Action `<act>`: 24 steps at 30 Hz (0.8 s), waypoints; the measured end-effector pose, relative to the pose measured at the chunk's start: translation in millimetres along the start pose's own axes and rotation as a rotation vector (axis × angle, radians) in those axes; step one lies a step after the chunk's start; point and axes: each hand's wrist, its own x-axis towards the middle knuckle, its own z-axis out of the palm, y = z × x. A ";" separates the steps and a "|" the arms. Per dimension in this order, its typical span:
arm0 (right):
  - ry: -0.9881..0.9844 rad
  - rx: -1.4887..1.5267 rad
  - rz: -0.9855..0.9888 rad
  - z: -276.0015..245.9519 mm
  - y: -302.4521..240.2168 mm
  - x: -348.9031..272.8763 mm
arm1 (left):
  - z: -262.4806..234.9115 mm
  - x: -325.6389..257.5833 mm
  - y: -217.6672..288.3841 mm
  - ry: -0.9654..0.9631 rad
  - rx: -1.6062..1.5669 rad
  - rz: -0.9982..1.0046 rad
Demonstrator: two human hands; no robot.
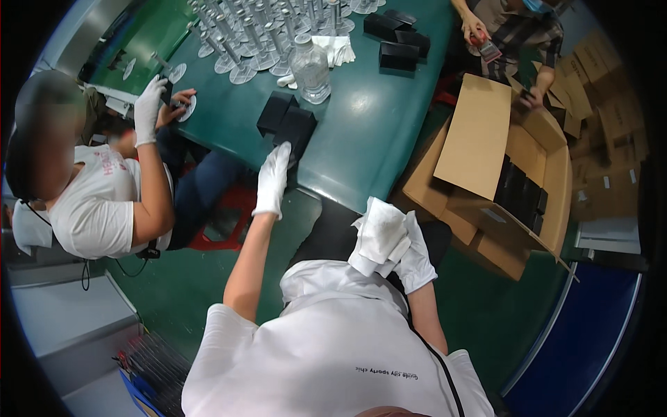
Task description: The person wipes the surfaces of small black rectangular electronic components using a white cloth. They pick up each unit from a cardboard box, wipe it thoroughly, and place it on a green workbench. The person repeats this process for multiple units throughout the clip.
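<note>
My left hand [273,181], in a white glove, reaches to the near table edge. Its fingers lie against the near end of a black box [297,126], and part of the grip is hidden. Right behind that box stands another black box [276,111]. Close to my lap, my right hand [415,260], also gloved in white, is closed around a folded white cloth [381,235]. On the table beyond my left hand stands a clear glass bottle [310,71].
The green table [361,132] carries several metal posts on clear round bases [253,45] and several black boxes [397,57]. At right, an open carton [479,132] holds black boxes. One gloved person [104,194] sits left; another [517,42] works beyond the carton.
</note>
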 end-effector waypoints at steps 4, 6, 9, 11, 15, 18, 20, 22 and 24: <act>-0.085 -0.077 0.019 -10.9 -2.0 -5.2 | -3.2 -30.7 0.5 0.170 0.402 0.478; -0.161 -0.030 0.040 -8.0 -4.1 -4.1 | 9.1 -39.6 16.0 0.052 0.291 0.389; -0.120 0.052 0.012 -1.9 -2.5 -8.0 | 55.0 -39.3 56.6 -0.153 0.172 0.415; -0.112 0.109 0.021 -13.2 0.0 -6.7 | 96.0 -14.7 75.9 -0.258 0.252 0.584; -0.074 0.177 0.007 -32.0 3.3 -10.4 | 192.0 43.5 97.2 -0.277 0.444 0.784; -0.048 0.219 0.006 -35.0 1.9 -17.4 | 248.7 89.4 109.3 -0.233 0.951 1.396; -0.045 0.188 -0.028 -38.5 -1.9 -24.1 | 280.2 128.0 100.9 -0.211 1.247 1.667; -0.039 0.208 -0.053 -48.5 -6.8 -28.2 | 303.1 157.0 101.6 -0.134 1.604 1.764; -0.093 0.152 -0.131 -52.1 -12.0 -31.8 | 318.3 163.5 106.8 -0.085 2.026 1.714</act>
